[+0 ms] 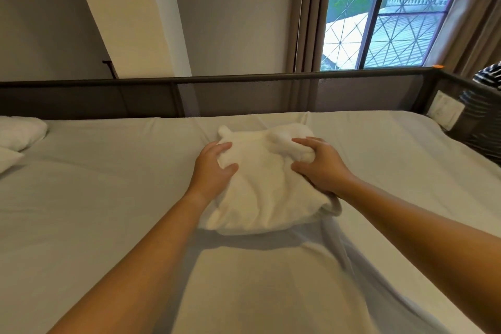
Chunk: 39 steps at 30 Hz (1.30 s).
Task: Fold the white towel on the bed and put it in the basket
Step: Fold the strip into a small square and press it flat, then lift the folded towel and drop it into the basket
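Towel (268, 179), likely soft, light and floppy, lies bunched between left hand (214, 168) and right hand (322, 165), each clutching its nearer side; best scooped from beneath.

Place: bedroom in a home.

Evidence:
- A wide, pale-covered bed (81, 198) fills the foreground.
- Two white pillows (21, 131) lie at its left end.
- A dark mesh guard rail (230, 95) runs along the far side of the bed and turns the right corner.
- Behind it is a plain grey wall (230, 8).
- A window (393, 8) with a diamond-pattern grille, upper right, is flanked by beige curtains (306, 13).
- Neighbouring rooftops (406, 43) and trees (349, 0) show through the glass.
- A striped cloth (488, 76) is at the far right edge, by the rail.
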Each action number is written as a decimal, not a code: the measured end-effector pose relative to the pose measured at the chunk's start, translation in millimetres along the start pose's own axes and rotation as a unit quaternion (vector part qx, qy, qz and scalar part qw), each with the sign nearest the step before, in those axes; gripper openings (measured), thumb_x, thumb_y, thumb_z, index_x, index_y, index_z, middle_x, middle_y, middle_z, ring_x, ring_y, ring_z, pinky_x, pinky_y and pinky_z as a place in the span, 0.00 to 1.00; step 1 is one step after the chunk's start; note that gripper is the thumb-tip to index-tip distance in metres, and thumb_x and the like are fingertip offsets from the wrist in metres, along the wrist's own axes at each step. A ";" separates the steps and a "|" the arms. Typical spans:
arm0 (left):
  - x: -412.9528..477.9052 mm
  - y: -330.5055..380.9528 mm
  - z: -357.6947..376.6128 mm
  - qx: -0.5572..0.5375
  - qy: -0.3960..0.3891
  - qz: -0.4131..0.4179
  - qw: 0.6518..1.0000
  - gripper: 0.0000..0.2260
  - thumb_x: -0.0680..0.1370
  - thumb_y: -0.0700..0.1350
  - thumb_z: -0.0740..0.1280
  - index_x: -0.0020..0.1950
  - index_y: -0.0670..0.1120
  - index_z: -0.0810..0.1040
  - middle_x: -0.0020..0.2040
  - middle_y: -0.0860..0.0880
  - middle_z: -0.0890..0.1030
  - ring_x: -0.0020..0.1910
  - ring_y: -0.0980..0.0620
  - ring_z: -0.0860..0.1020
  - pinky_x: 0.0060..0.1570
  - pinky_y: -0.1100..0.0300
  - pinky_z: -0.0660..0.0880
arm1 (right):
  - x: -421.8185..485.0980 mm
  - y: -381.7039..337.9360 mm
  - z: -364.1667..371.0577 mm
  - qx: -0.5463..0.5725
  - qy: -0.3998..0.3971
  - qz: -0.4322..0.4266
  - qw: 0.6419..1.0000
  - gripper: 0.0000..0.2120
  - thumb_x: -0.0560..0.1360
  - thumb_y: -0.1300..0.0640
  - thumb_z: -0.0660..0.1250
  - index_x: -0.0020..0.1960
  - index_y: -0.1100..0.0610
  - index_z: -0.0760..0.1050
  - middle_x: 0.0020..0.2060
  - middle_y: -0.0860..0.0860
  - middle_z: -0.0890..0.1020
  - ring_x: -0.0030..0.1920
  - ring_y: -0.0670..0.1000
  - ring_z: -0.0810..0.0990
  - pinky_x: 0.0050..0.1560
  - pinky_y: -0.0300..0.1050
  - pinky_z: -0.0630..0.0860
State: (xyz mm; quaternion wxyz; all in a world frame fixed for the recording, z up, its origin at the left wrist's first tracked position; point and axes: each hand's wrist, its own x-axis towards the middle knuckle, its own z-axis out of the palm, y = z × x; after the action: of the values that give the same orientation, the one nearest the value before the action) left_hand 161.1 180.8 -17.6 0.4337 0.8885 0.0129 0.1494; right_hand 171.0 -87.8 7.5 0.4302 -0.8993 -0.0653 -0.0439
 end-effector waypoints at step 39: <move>-227.8 476.2 208.7 -0.098 -0.173 0.311 0.930 0.24 0.75 0.42 0.77 0.71 0.48 0.79 0.72 0.48 0.73 0.72 0.49 0.72 0.67 0.63 0.64 | -392.1 78.5 -472.3 -0.099 0.303 0.084 0.944 0.30 0.73 0.56 0.81 0.73 0.50 0.78 0.68 0.53 0.80 0.68 0.56 0.78 0.67 0.55 0.77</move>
State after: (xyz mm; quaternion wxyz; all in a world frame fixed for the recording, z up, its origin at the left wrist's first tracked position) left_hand -49.5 -310.8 172.5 0.4458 0.8134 -0.3534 0.1214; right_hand -214.8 -535.9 189.9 0.3403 -0.8841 0.1488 -0.2837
